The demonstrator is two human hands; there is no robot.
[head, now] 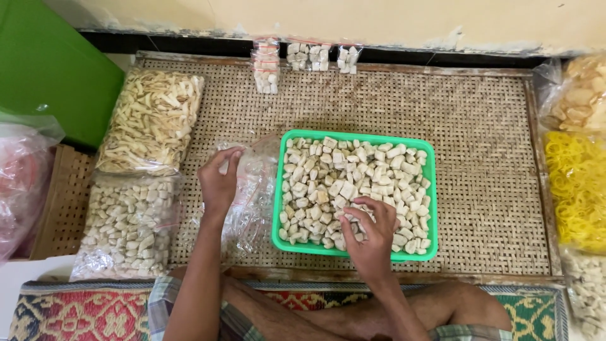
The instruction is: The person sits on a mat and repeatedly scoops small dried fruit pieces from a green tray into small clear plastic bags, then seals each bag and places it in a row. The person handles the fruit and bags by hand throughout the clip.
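Right hand [371, 235] lay in the green tray [432, 189] on the woven mat [480, 120], fingers curled together on pale chunks [353, 170]. Left hand [219, 183] pinched an empty clear bag [249, 202] just left of the tray. Farther left: two filled clear bags [136, 170]. Three small red-sealed packets [303, 57] lay along the far edge; yellow rings [577, 189] in a bag at right.

Clear bags of pale snacks [129, 227] lie left, small sealed packets [266, 66] at the mat's far edge.
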